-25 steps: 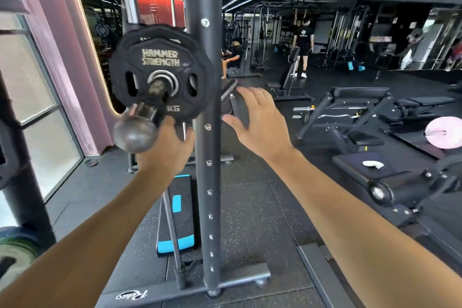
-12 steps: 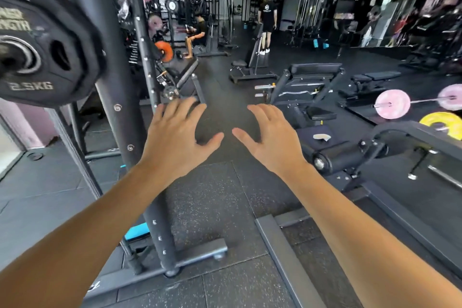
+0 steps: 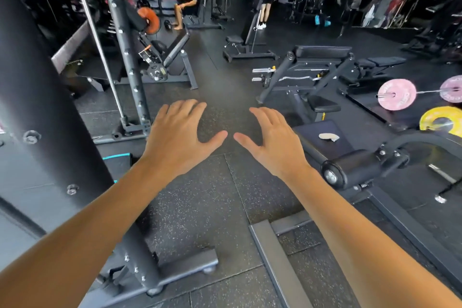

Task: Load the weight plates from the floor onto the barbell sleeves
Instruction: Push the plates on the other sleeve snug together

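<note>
My left hand (image 3: pixel 178 136) and my right hand (image 3: pixel 271 141) are stretched out side by side over the dark rubber floor, fingers spread, palms down, holding nothing. The black plate and the barbell sleeve are out of the view. At the far right a pink plate (image 3: pixel 397 94) sits on a thin bar low over the floor, with a second pink plate (image 3: pixel 452 89) at the bar's other end. A yellow plate (image 3: pixel 441 121) lies just in front of them.
A thick black rack upright (image 3: pixel 42 97) fills the left, its foot (image 3: pixel 185 266) below my left arm. A padded roller bench (image 3: pixel 360 166) stands right of my right hand. Further benches and machines stand behind; two people are at the back.
My view has swung right, away from the black plate on the sleeve, which has left the frame. Both hands came off it and now hover empty and spread.
</note>
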